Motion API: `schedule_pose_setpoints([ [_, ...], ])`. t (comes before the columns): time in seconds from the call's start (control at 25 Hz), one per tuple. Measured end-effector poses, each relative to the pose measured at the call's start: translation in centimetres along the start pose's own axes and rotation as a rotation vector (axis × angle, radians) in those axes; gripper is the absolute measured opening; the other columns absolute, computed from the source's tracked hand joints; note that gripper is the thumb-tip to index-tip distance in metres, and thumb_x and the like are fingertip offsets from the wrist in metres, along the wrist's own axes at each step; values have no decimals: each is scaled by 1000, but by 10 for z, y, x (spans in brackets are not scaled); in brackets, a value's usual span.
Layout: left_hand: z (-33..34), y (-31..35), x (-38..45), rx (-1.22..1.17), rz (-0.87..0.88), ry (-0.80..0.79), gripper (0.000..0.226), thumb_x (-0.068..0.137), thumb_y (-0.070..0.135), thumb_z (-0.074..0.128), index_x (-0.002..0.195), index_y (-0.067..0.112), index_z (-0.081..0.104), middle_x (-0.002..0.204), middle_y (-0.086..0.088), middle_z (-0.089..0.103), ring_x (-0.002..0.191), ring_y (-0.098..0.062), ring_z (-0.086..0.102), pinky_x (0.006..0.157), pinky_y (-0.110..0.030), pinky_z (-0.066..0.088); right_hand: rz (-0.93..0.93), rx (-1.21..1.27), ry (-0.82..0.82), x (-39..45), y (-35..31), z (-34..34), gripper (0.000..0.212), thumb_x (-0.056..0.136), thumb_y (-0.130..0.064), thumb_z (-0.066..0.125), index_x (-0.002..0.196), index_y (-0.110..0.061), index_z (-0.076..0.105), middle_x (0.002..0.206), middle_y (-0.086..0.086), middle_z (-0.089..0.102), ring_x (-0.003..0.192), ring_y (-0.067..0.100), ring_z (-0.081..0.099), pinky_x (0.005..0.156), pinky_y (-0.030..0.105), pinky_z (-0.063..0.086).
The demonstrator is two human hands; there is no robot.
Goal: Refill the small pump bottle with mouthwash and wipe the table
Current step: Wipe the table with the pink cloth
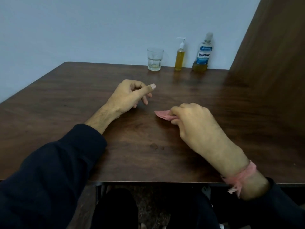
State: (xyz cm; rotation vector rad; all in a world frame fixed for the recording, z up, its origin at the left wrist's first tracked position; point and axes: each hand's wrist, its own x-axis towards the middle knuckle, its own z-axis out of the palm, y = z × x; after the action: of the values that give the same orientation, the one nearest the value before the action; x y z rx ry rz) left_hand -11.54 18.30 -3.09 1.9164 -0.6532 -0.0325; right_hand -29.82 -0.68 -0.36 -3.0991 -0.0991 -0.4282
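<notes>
A glass [155,59], pump bottle [180,55] and mouthwash bottle [203,52] are lined up at the counter's [66,96] far edge. A pink cloth [162,114] is pinched by the right hand [192,120]; the left hand [130,95] is loosely curled, nothing held.

The person wears dark navy long sleeves [54,166] pushed up the forearms and a frayed pink thread band [242,176] at the right wrist.

My right hand [191,119] pinches a pink cloth [162,115] against the table [148,154]; my left hand [130,95] hovers loosely curled just beyond it. Far ahead stand glass [154,59], pump bottle [180,55], and mouthwash bottle [203,53].
</notes>
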Motion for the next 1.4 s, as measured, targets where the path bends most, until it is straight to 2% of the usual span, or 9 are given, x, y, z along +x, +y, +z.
schedule_pose_setpoints([
  [0.2, 2, 0, 0, -4, -6, -14, 42, 106, 53, 78, 88, 16, 84, 82, 0, 86, 45, 2, 57, 61, -28, 52, -119, 90, -73, -16, -6, 4, 55, 97, 2, 60, 138, -32, 70, 144, -15, 68, 125, 18, 58, 104, 35, 54],
  [0.36, 3, -3, 2, -10, -17, -26, 39, 104, 54, 80, 88, 20, 85, 80, -1, 86, 45, 3, 57, 65, -30, 52, -68, 285, -96, -45, 12, 5, 75, 94, 8, 55, 147, -43, 70, 159, -25, 59, 152, 3, 51, 123, 33, 45],
  [0.56, 1, -4, 4, 0, -13, -29, 38, 105, 52, 80, 91, 18, 84, 78, 4, 85, 46, 5, 59, 58, -20, 50, -114, 352, -85, -27, -17, 7, 47, 114, -29, 56, 158, -45, 58, 168, -28, 46, 160, -3, 36, 129, 35, 39],
  [0.68, 1, -4, 3, -26, -16, -32, 35, 105, 50, 81, 89, 19, 84, 78, 1, 85, 46, 4, 57, 56, -19, 47, -201, 496, -83, -42, -29, 7, 38, 107, -56, 63, 142, -46, 73, 155, -30, 61, 150, -13, 45, 125, 34, 46],
  [0.8, -1, -6, 4, -17, -17, -36, 36, 103, 53, 82, 88, 21, 85, 80, -4, 85, 45, 1, 54, 57, -22, 49, -173, 545, -61, -63, -17, 2, 44, 88, -73, 70, 122, -48, 83, 135, -33, 73, 135, -20, 56, 118, 31, 53],
  [0.96, 0, -6, 4, -21, -12, -46, 36, 102, 54, 81, 87, 22, 85, 80, -2, 86, 46, 2, 56, 56, -19, 51, -10, 451, -25, -60, 5, -11, 39, 85, -70, 72, 119, -52, 80, 117, -28, 81, 116, 0, 75, 103, 39, 61],
  [1.08, 0, -4, 5, -32, -12, -40, 37, 105, 49, 80, 90, 17, 84, 78, 4, 85, 47, 6, 60, 53, -13, 49, -33, 217, -16, -44, -12, -8, 46, 101, -57, 64, 147, -61, 57, 138, -26, 73, 127, 15, 71, 104, 41, 58],
  [1.24, -1, -2, 2, -49, -28, -25, 38, 107, 47, 79, 91, 13, 84, 75, 8, 83, 45, 4, 58, 48, -11, 44, -279, 377, -64, -61, -52, 7, 43, 109, -42, 57, 151, -49, 64, 160, -28, 57, 154, -6, 45, 125, 29, 45],
  [1.4, -2, -1, 1, -89, -57, -4, 42, 107, 54, 77, 94, 15, 86, 79, 4, 84, 43, -1, 51, 42, -12, 39, -202, 466, -43, -85, -18, 1, 37, 99, -52, 62, 134, -57, 73, 145, -43, 61, 144, -22, 46, 120, 26, 49],
])
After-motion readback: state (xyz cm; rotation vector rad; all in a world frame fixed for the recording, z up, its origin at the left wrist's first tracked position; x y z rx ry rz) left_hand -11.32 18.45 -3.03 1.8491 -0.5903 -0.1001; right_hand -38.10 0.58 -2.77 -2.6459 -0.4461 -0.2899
